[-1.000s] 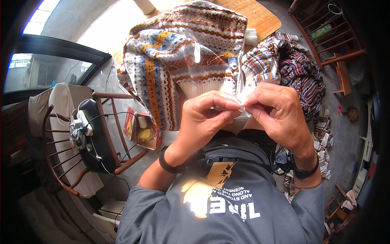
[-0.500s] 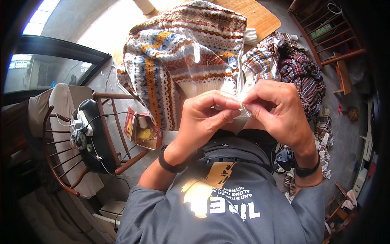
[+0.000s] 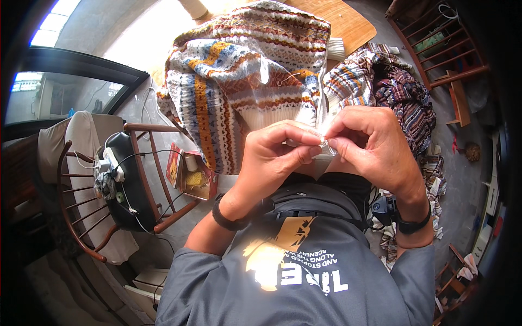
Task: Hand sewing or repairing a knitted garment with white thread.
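My left hand (image 3: 285,149) and my right hand (image 3: 359,149) meet just below the middle of the sweater, their thumbs and forefingers pinched on a small white thread (image 3: 325,141); its exact shape is too small to make out. Behind them a patterned knit sweater (image 3: 239,65) in cream, rust, mustard and blue spreads over the wooden table (image 3: 352,24), with a small white tag (image 3: 263,70) on it. To its right lie more striped knit pieces (image 3: 348,84) and a darker, multicoloured knit heap (image 3: 405,114).
At left stand a wooden chair (image 3: 125,179) holding a power strip and cables, and a glass panel (image 3: 60,92). A red box (image 3: 201,179) holds yellow material and a spool. At right are a wooden rack (image 3: 440,43) and knit scraps (image 3: 437,185) on the floor (image 3: 462,174).
Both hands keep their pinch on the white thread; my right hand and wrist have shifted very slightly. The sweater and surroundings look the same.
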Demonstrator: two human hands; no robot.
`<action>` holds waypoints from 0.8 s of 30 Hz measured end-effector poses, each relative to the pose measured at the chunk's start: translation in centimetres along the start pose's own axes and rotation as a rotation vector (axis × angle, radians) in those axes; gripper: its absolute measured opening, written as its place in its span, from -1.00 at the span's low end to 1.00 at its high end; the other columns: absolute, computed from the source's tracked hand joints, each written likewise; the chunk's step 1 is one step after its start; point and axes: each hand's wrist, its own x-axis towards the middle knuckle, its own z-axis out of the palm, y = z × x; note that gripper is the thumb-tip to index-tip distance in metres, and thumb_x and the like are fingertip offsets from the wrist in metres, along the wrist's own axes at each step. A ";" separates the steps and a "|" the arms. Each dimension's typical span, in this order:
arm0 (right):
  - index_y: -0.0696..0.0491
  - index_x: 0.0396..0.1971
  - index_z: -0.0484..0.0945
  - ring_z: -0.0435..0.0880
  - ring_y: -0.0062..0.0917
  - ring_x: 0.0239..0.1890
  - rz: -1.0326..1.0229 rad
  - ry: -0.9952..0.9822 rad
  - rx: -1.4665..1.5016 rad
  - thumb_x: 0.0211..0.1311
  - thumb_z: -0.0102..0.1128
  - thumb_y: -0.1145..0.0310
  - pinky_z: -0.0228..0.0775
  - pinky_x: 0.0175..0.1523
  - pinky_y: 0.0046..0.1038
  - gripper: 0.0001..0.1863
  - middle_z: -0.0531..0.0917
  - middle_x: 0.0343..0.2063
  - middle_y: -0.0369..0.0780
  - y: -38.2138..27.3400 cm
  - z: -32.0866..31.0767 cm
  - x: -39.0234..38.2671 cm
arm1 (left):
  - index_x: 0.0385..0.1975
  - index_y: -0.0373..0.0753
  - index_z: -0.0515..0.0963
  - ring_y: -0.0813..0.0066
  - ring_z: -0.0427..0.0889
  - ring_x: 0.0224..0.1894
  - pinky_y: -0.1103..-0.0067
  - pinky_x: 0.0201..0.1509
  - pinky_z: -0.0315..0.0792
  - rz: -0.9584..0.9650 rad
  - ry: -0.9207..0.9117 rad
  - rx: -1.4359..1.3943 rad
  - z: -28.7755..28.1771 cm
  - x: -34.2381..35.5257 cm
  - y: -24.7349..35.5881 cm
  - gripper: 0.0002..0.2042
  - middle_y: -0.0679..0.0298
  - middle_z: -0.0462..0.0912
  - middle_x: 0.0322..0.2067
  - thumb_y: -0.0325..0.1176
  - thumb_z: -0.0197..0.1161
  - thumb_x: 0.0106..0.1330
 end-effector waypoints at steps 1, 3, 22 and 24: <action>0.21 -0.37 0.67 0.63 -0.65 -0.47 0.013 -0.005 0.010 0.08 0.25 0.68 0.42 -0.34 -0.57 -0.88 0.67 -0.50 -0.22 0.0 0.0 0.0 | -0.18 -0.39 0.71 0.64 0.67 -0.21 0.69 -0.16 0.57 0.001 -0.003 0.001 0.0 0.0 0.0 -0.90 0.24 0.71 -0.15 -0.61 0.36 0.35; 0.22 -0.37 0.67 0.63 -0.67 -0.46 0.038 -0.013 0.027 0.08 0.25 0.68 0.43 -0.34 -0.57 -0.88 0.67 -0.51 -0.24 -0.1 0.0 -0.1 | -0.18 -0.38 0.71 0.64 0.66 -0.21 0.69 -0.16 0.56 0.004 -0.009 0.003 -0.1 0.0 -0.1 -0.90 0.24 0.71 -0.15 -0.62 0.35 0.35; 0.24 -0.34 0.66 0.65 -0.70 -0.39 0.088 -0.062 0.095 0.17 0.23 0.70 0.49 -0.28 -0.59 -0.90 0.69 -0.46 -0.27 -0.3 -0.3 0.0 | -0.20 -0.35 0.73 0.64 0.64 -0.28 0.68 -0.21 0.53 0.094 -0.038 0.132 -0.2 0.3 0.1 -0.87 0.25 0.71 -0.22 -0.65 0.36 0.30; 0.24 -0.33 0.65 0.66 -0.69 -0.39 0.118 -0.066 0.099 0.19 0.21 0.69 0.50 -0.27 -0.58 -0.90 0.69 -0.46 -0.27 -0.6 -0.3 -0.1 | -0.20 -0.35 0.73 0.60 0.67 -0.26 0.66 -0.18 0.55 0.106 -0.040 0.157 -0.2 0.4 0.2 -0.85 0.24 0.72 -0.21 -0.68 0.36 0.27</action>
